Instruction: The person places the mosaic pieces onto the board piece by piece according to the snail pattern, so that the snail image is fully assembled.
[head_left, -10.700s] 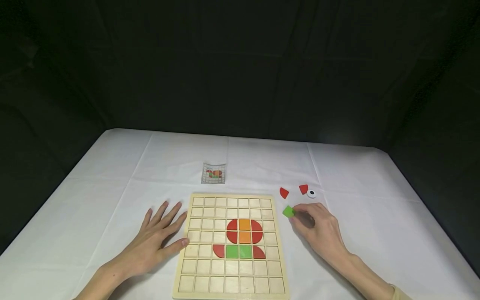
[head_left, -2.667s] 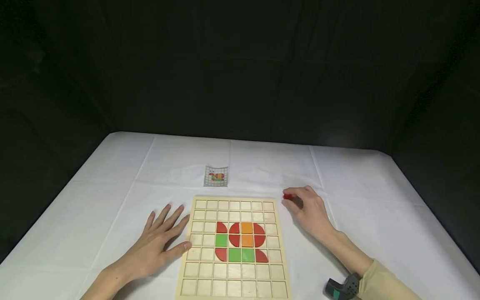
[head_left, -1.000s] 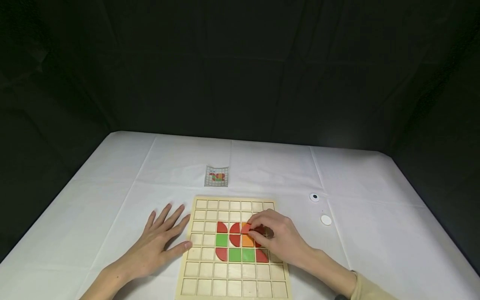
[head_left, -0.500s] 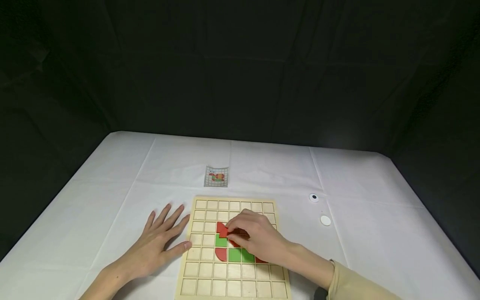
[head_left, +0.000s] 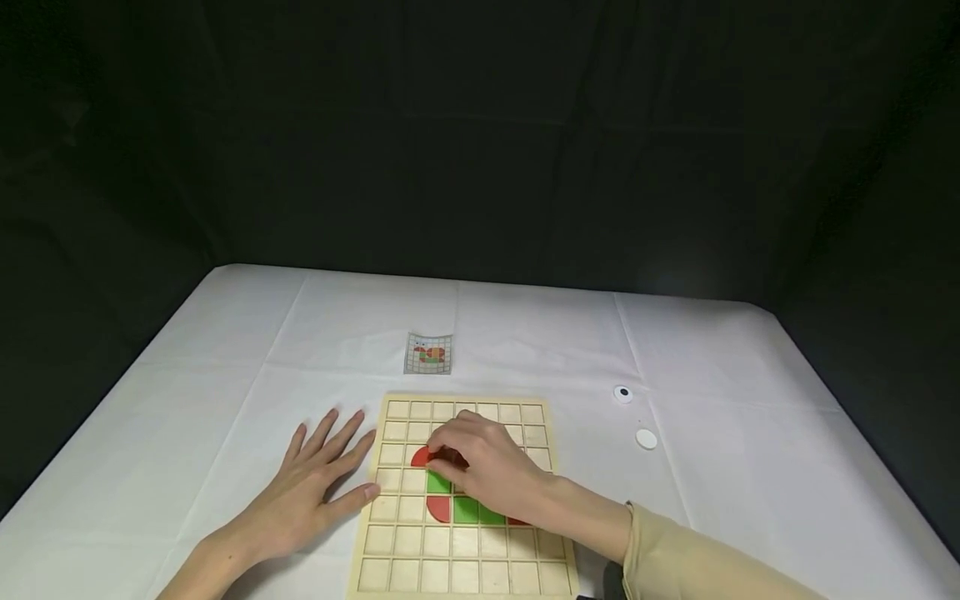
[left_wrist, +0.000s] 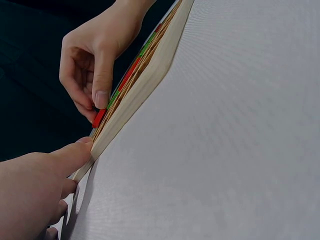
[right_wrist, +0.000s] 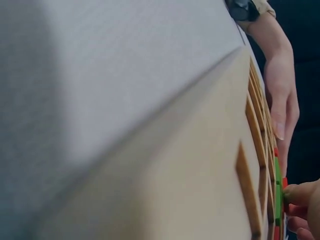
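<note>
On the white tablecloth (head_left: 225, 367) lies a wooden grid board (head_left: 420, 575), and the right hand (head_left: 487, 475) reaches over its middle rows, fingers curled, pinching a red quarter-round piece (head_left: 420, 456) at its fingertips. That piece sits over a cell in the third row, just at 12 o'clock of a green square tile (head_left: 437, 482). The left-wrist view shows the thumb and a finger closed on the red piece (left_wrist: 98, 118) right at the board's surface; whether it is fully seated in the cell I cannot tell.

At 9 o'clock of the board, the left hand (head_left: 318, 475) lies flat on the cloth with fingers spread and straight, grasping nothing; its thumb tip touches the board's left edge, seen also in the left-wrist view (left_wrist: 30, 195).

More tiles sit in the board under and beside the right hand: another red quarter-round (head_left: 438, 508) and green squares (head_left: 467, 510) in the row below.

At 12 o'clock of the board, well apart, lies a small pattern card (head_left: 428, 353). At 2 o'clock of the board are a white eye disc with a black pupil (head_left: 622, 393) and, near it, a plain white disc (head_left: 646, 438).
</note>
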